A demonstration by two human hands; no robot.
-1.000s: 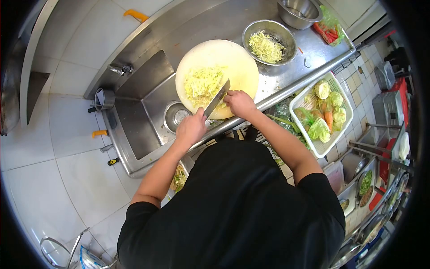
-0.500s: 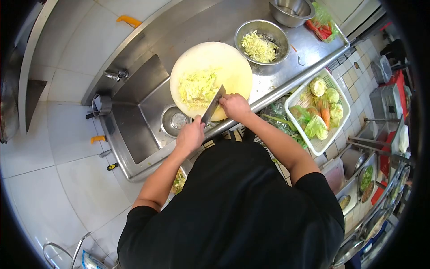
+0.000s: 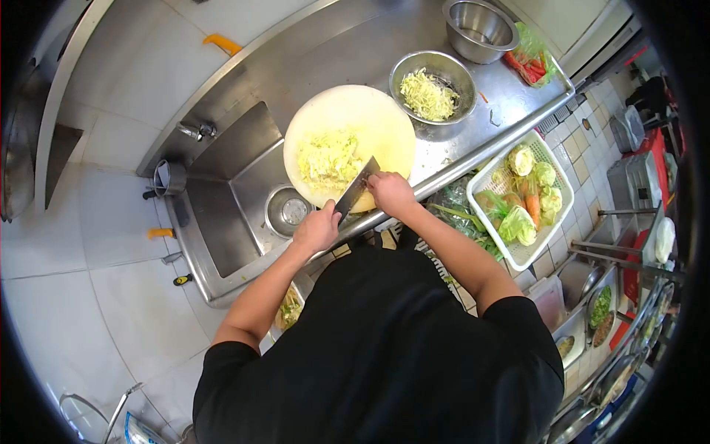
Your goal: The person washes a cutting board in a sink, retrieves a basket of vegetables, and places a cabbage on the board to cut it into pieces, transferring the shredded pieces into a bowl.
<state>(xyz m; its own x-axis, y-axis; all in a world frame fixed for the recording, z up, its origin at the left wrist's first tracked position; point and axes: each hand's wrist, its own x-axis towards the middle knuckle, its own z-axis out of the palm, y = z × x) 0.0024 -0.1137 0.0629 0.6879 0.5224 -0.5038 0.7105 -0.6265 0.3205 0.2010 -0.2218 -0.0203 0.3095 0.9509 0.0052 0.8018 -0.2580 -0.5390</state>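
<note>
A wide-bladed knife (image 3: 356, 190) lies slantwise over the near edge of a round pale cutting board (image 3: 362, 111). My left hand (image 3: 318, 227) is closed round the handle at its lower left end. Up at the blade's far end, my right hand (image 3: 390, 192) has its fingers closed against the blade; the fingertips are partly hidden. Shredded pale green cabbage (image 3: 325, 159) is heaped on the board, left of the knife. More shreds (image 3: 429, 96) lie in a steel bowl (image 3: 470, 89) beyond the board to the right.
Left of the board is a steel sink (image 3: 214, 222) with a small steel pot (image 3: 275, 201) and a tap (image 3: 196, 132). A white basket (image 3: 521, 260) of cabbages and carrots stands at the right. Another steel bowl (image 3: 481, 29) and a bag of red peppers (image 3: 529, 68) are farther back.
The whole view has shifted, so the counter and board appear slightly lower. Both hands remain at the knife, whose blade looks tilted a little more toward the right.
</note>
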